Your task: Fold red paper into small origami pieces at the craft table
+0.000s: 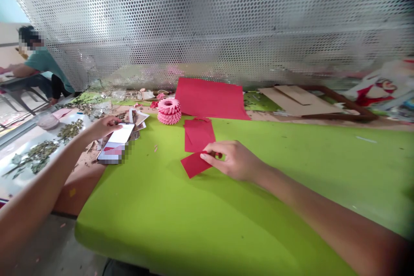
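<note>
Two hands of ours reach forward, one on each side. Our right hand (233, 159) pinches a small red paper (194, 165) between thumb and fingers, low over the green cloth (194, 224), and our fingers cover one end of it. Our left hand (104, 128) is bent at the top end of a phone (117, 141), and we cannot tell if it grips the phone or just touches it. The phone is by the left edge of the cloth, near some paper scraps (141, 117).

Just past the small red paper we see a pile of red pieces (199, 136), and behind that a big red sheet (211, 101). Left of the big sheet sits a pink ruffled stack (168, 114) with a hole on top. Dry plants (43, 151) lie farther left. On the right are tan boards (300, 102), a brown frame (359, 113) and a printed bag (377, 88). A metal wall full of holes (207, 21) blocks the back. Far left, a person in a teal shirt (48, 64) sits by a table (19, 78).
</note>
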Motion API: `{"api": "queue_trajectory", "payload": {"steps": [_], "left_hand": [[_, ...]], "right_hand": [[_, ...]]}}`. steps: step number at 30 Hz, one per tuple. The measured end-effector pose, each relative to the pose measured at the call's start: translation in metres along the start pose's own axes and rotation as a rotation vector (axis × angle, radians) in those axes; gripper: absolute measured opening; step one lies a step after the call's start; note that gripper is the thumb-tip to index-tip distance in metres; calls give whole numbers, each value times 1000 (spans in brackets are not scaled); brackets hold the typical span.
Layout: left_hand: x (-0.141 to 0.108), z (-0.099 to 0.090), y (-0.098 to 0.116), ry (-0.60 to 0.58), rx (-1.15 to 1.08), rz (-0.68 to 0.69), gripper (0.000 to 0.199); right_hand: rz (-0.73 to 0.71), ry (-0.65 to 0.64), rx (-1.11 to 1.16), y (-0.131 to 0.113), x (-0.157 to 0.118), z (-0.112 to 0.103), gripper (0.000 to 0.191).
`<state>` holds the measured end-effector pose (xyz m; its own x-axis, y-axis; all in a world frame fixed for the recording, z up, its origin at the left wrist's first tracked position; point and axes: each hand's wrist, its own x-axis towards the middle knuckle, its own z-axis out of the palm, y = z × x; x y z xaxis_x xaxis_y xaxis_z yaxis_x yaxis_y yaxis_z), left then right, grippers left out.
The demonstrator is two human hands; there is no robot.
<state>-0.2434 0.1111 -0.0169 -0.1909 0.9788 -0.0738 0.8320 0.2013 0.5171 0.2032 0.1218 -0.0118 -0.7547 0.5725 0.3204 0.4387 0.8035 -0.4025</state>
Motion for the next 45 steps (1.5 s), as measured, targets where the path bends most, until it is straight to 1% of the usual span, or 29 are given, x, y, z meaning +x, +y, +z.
{"api": "queue_trajectory", "payload": {"steps": [7, 9, 12, 15, 18, 24, 31, 35, 37, 39, 43, 45], "left_hand": [[-5, -6, 6, -10, 27, -5, 72], [-10, -9, 10, -49, 57, -3, 77], [-18, -12, 16, -117, 117, 4, 90], [-24, -11, 19, -150, 169, 14, 98], [-25, -9, 17, -166, 187, 19, 103], [-24, -8, 14, -177, 206, 50, 102], [-24, -8, 13, -180, 220, 52, 103], [-24, -14, 17, -194, 173, 11, 92], [-22, -18, 20, -206, 169, -15, 83], [-18, -21, 25, -201, 192, -16, 70], [-9, -25, 37, -157, 234, 23, 38], [-6, -29, 44, -116, 253, 32, 30]], "right_hand": [[4, -2, -6, 0, 0, 0, 27], [4, -4, -4, 0, 0, 0, 27], [7, -8, -9, 0, 0, 0, 28], [9, -2, -17, -1, 0, -1, 27], [6, 3, -13, -1, 1, 0, 27], [0, 3, -6, -1, 0, -1, 26], [3, 3, -5, -2, 1, -1, 26], [16, -3, -3, -2, 1, -1, 27], [23, 0, 1, -2, 1, -1, 27], [26, 2, 7, -2, 0, -1, 27], [26, -1, 16, -2, 0, -1, 27], [22, 7, 16, -1, 0, -1, 27]]}}
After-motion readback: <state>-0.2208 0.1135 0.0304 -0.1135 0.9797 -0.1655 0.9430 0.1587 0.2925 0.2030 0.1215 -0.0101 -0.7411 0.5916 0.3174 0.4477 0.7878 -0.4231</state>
